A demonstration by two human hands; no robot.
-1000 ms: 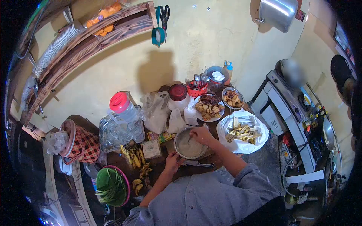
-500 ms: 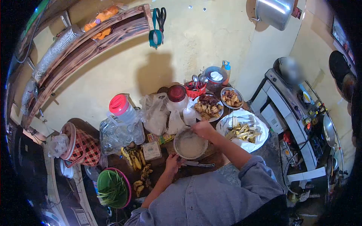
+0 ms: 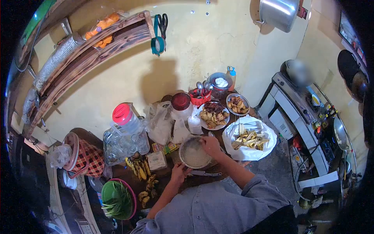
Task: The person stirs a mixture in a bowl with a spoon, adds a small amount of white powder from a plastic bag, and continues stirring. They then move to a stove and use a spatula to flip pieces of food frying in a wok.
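A round bowl (image 3: 181, 159) with a pale, whitish mixture stands on the table in front of me. My left hand (image 3: 179, 172) grips its lower left rim. Over the right side of the bowl, my right hand (image 3: 211, 146) is closed with the fingers pointing down; what it holds is too small or hidden to make out. Just below the bowl lies a knife (image 3: 205, 173). Left of it are a white box-like container (image 3: 157, 160) and yellow bananas (image 3: 138, 167).
A white bag of peels (image 3: 269, 149) sits right. Behind are a plate of sliced food (image 3: 212, 124), another bowl (image 3: 238, 104), plastic bags (image 3: 159, 126) and a red cutlery basket (image 3: 200, 100). Left are a glass tray (image 3: 110, 150), a red-lidded jug (image 3: 123, 114) and a green basin (image 3: 113, 191).
My right hand has moved down and slightly right, from the bowl's far rim to its right side. My left hand stays at the rim. The view has shifted a little.
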